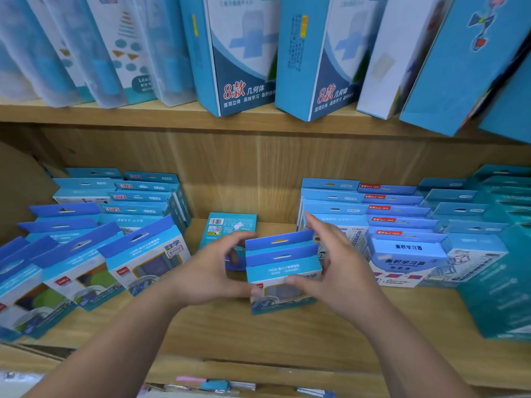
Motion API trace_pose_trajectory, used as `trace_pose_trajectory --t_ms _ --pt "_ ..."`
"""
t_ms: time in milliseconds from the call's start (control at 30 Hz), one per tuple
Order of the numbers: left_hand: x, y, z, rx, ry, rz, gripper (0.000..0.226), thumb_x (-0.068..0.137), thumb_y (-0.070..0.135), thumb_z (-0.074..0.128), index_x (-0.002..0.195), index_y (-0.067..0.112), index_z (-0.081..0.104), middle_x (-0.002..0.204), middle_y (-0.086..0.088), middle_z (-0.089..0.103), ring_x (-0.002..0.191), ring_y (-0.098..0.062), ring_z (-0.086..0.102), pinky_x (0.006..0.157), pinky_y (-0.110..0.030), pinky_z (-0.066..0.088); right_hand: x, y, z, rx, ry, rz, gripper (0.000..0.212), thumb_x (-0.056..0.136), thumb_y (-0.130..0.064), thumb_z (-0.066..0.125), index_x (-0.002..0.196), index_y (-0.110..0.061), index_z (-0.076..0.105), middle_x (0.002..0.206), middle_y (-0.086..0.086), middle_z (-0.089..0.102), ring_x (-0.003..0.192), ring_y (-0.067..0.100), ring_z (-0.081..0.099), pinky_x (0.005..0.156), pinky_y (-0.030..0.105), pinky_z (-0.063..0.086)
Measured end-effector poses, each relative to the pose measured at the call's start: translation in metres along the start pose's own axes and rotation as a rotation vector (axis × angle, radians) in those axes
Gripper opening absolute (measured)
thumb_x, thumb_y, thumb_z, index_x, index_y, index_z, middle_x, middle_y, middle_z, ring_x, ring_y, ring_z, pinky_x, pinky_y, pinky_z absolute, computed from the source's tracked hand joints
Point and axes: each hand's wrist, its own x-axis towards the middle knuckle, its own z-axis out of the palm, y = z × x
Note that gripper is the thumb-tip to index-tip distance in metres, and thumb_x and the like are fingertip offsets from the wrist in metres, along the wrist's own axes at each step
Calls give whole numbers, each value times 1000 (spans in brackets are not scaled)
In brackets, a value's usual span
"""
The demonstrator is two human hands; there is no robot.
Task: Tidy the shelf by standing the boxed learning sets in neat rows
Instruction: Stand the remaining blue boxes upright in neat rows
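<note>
Two small blue boxed learning sets [283,265] stand upright, one behind the other, in the middle of the lower wooden shelf [258,326]. My left hand [212,271] curls around their left side and my right hand [330,268] presses on their right side and front, thumb on the front box. A teal box [231,225] lies flat behind them, back side up. Slanted rows of similar boxes [115,254] fill the left of the shelf. Upright rows [402,225] stand to the right.
The upper shelf [143,116] carries tall blue and white boxes [241,53] leaning sideways. Dark teal boxes [500,277] stand at the far right edge. Below the shelf front, more packaged items [215,384] show. Bare wood lies in front of the held boxes.
</note>
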Motion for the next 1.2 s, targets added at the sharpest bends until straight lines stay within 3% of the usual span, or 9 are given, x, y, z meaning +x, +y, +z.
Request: trace_pose_trajectory --t_ms 100,167,300,433,533,600,833,1033,1200 --pt "-1 -12 -13 94 151 -28 55 75 26 65 129 32 57 114 14 60 83 -6 53 77 -19 45 9 -4 -8 -84 -67 -23 87 66 -51 87 141 -43 44 128 -29 45 96 -9 50 81 20 47" --pt "0 -21 -14 493 234 -28 46 78 20 62 123 26 63 109 9 61 90 -10 58 80 -30 49 11 -4 -12 -124 -89 -26 80 66 -51 87 135 -42 48 122 -28 46 92 -9 50 81 22 48" --pt "6 -34 0 1004 73 -104 43 84 20 58 126 21 61 130 3 53 113 -23 58 84 -37 54 8 -1 -16 -181 -81 -35 72 69 -49 86 130 -41 49 119 -28 46 107 -3 52 89 30 52" --pt "18 -34 2 1184 96 -71 19 89 17 57 104 22 67 108 4 59 101 -21 56 70 -34 52 6 3 -25 -198 -72 -12 72 68 -48 87 129 -43 49 120 -31 47 110 -4 51 87 27 52" --pt "21 -38 -2 1223 76 37 4 76 20 74 75 22 70 77 5 64 79 -22 58 60 -33 49 3 5 -28 -199 -58 6 71 68 -46 88 128 -43 51 118 -29 48 106 -3 52 86 27 52" --pt "20 -44 -10 1192 127 109 17 68 18 83 63 21 67 64 3 62 66 -23 57 54 -35 51 1 5 -28 -201 -47 10 71 67 -45 88 128 -44 51 117 -30 48 103 -2 54 84 27 52" --pt "17 7 -44 786 413 127 22 95 24 51 80 13 63 73 -4 62 69 -28 57 60 -39 50 3 1 -30 -230 -58 26 69 68 -49 87 127 -44 51 115 -31 48 102 -2 54 82 26 52" --pt "14 26 -57 737 232 -40 24 95 18 56 73 9 60 66 -8 59 70 -28 56 62 -40 47 5 -4 -32 -317 -69 19 74 65 -54 85 130 -42 51 113 -27 50 107 3 50 81 24 40" --pt "-6 25 -56 823 248 -29 29 94 18 54 67 11 49 61 -4 53 65 -26 51 59 -41 44 10 -11 -32 -471 -146 -31 78 65 -64 80 134 -39 51 121 -24 57 109 7 39 88 26 34"
